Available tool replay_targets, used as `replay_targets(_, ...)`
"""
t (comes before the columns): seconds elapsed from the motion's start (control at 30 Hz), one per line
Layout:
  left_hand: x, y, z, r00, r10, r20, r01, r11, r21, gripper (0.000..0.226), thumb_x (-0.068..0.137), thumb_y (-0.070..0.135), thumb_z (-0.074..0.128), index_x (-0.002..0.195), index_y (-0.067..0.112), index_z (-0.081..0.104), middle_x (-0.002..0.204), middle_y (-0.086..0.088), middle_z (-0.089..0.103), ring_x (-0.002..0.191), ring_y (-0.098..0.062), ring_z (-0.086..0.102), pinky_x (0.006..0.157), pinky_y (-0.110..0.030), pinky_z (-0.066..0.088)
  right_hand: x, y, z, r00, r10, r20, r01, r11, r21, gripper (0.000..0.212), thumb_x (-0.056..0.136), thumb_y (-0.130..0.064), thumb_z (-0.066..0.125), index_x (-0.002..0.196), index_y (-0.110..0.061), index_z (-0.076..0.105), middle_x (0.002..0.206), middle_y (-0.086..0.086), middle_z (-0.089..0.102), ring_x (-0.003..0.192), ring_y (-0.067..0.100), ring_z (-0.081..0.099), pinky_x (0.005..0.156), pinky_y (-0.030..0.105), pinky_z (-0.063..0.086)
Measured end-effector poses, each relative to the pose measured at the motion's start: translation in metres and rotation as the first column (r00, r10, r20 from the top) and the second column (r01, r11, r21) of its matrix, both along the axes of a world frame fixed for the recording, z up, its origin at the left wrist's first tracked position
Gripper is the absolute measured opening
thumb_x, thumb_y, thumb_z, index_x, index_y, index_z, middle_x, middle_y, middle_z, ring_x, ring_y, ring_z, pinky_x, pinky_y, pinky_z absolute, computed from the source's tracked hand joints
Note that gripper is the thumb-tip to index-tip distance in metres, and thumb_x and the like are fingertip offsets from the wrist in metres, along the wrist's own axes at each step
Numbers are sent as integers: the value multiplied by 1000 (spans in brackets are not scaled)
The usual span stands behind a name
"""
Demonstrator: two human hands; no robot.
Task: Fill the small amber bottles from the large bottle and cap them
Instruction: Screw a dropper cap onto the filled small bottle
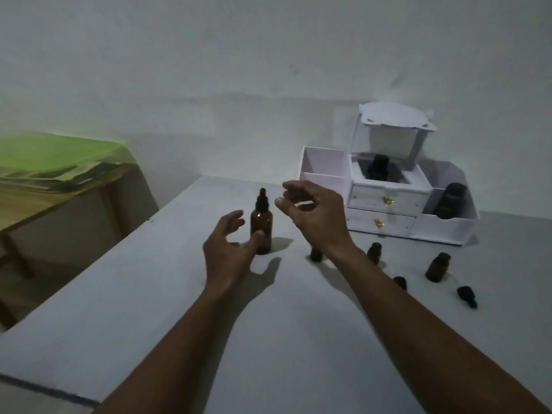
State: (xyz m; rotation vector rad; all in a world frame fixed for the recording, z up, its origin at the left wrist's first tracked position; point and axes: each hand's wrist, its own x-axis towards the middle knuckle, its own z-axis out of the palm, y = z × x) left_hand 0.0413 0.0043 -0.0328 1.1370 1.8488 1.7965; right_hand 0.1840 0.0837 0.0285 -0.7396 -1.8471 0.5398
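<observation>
Standing half-hidden behind right wrist (pixel 337 245): small bottle (pixel 315 255).

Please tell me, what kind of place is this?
Probably a room in a home, not a laboratory: a white organiser with small drawers stands on a plain grey table against a bare wall, and a wooden table under a green cloth stands to the left.

No text, brand, number or sign can be read in this view. The picture is dim and soft, so any lettering on the large amber bottle (pixel 261 231) or on the dark bottles (pixel 449 201) standing in the white organizer (pixel 442 231) is too blurred to make out.
</observation>
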Motion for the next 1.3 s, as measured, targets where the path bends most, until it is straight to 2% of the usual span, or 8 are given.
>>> replay_targets(0.3, 68, -22, 7, 953, -259, -158, 263, 965, 5, 19, 89, 9, 76, 98, 25, 70, 93, 18, 65, 85, 16, 62, 70, -1, 46, 144, -22, -34, 966, -230, 116, 234, 972, -19, 17, 83, -18, 80, 99, -17, 75, 85, -12, 69, 79, -4, 67, 66, 11, 55)
replay_targets(0.47, 123, -12, 4, 884, -466, -41, 452, 874, -179, 26, 90, 18, 76, 113, 28, 67, 103, 12, 68, 99, -6, 66, 71, -10, 52, 186, -27, -59, 910, -347, 228, 402, 875, -271, 23, 83, -24, 79, 103, -25, 68, 91, -13, 64, 84, 7, 66, 61, 18, 58)
replay_targets(0.6, 150, 7, -3, 904, -428, 23, 422, 880, -218, 44, 89, 19, 78, 130, 25, 61, 127, 3, 64, 107, -11, 62, 89, -22, 54, 191, -26, -68, 846, -361, 392, 476, 843, -252, 28, 80, -38, 80, 98, -30, 60, 88, -16, 58, 81, 2, 60, 70, 22, 55)
replay_targets(0.77, 164, 30, -1, 909, -415, 50, 416, 887, -202, 52, 87, 16, 79, 135, 20, 59, 134, -4, 62, 106, -12, 57, 86, -21, 47, 188, -21, -66, 795, -391, 463, 534, 814, -229, 23, 82, -29, 78, 86, -26, 55, 82, -6, 60, 72, 8, 58, 65, 26, 54)
replay_targets(0.87, 170, 40, 3, 900, -432, 66, 436, 877, -204, 60, 84, 15, 82, 139, 17, 57, 135, -6, 62, 106, -13, 56, 86, -22, 47, 189, -17, -54, 801, -473, 366, 568, 794, -216, 20, 82, -17, 79, 90, -21, 61, 86, -4, 63, 76, 7, 59, 68, 19, 50)
replay_targets(1.0, 171, 49, 7, 886, -457, 78, 463, 864, -199, 67, 78, 15, 87, 138, 16, 58, 134, -6, 62, 107, -14, 58, 63, -11, 45, 188, -4, -27, 874, -479, 81, 483, 842, -241, 23, 78, -6, 81, 87, -19, 64, 85, -5, 66, 74, 5, 66, 63, 8, 49)
replay_targets(1.1, 168, 50, 6, 871, -472, 134, 490, 851, -188, 68, 75, 13, 89, 136, 17, 59, 124, -1, 62, 103, -14, 59, 49, -8, 45, 179, 7, -18, 920, -387, -55, 357, 890, -283, 20, 79, -10, 82, 89, -20, 69, 86, -4, 71, 80, 13, 71, 63, 15, 57)
replay_targets(1.3, 169, 54, -3, 868, -493, 67, 495, 841, -220, 63, 73, 21, 91, 130, 19, 65, 125, 2, 69, 109, -13, 65, 72, -13, 48, 164, 14, -35, 936, -306, -177, 235, 912, -336, 28, 85, -22, 78, 112, -20, 73, 102, -5, 74, 84, 11, 73, 75, 35, 64)
